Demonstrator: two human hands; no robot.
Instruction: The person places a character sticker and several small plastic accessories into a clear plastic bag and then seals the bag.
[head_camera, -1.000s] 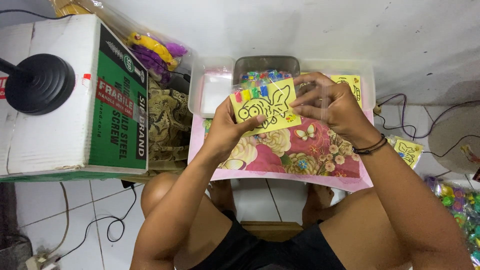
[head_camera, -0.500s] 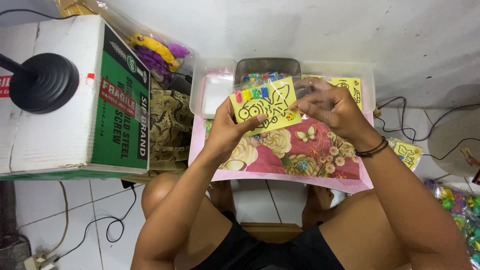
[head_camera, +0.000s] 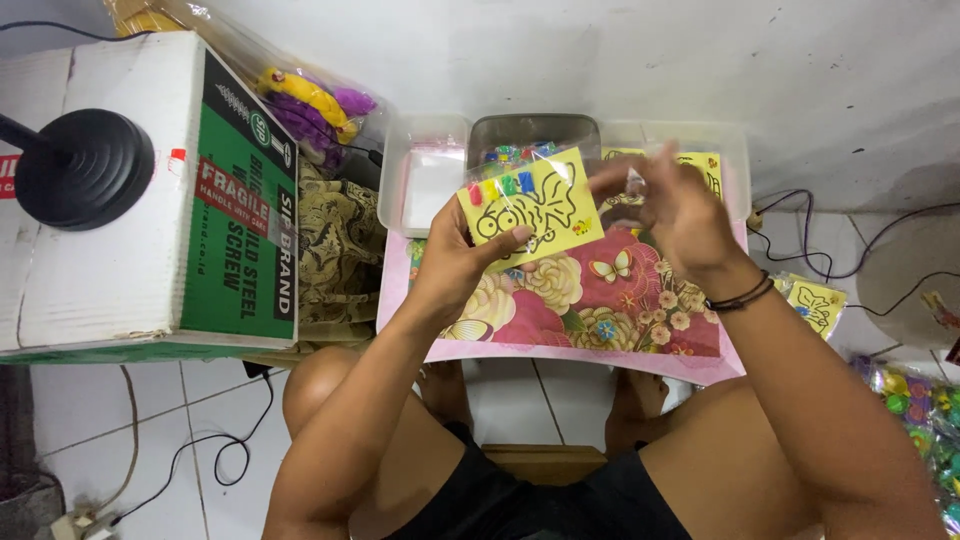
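Note:
My left hand (head_camera: 470, 255) pinches a yellow card (head_camera: 535, 205) with a black line drawing of a fish and small coloured packets along its top edge. The card is held up over a floral-patterned tray (head_camera: 600, 300). My right hand (head_camera: 675, 205) is just right of the card with its fingers drawn together near the card's right edge, blurred; something clear and thin seems to be between the fingers. Another yellow card (head_camera: 700, 165) lies in the clear bin behind that hand.
Clear plastic bins (head_camera: 425, 180) and a dark tray (head_camera: 535, 130) stand against the wall. A large cardboard box (head_camera: 150, 200) with a black round base (head_camera: 85, 165) on it is on the left. Bagged toys (head_camera: 310, 100) sit behind; cables (head_camera: 830, 240) and more packets (head_camera: 815, 300) lie right.
My right hand has moved away from the card's right edge a little. The card has tilted and shifted slightly left in my left hand.

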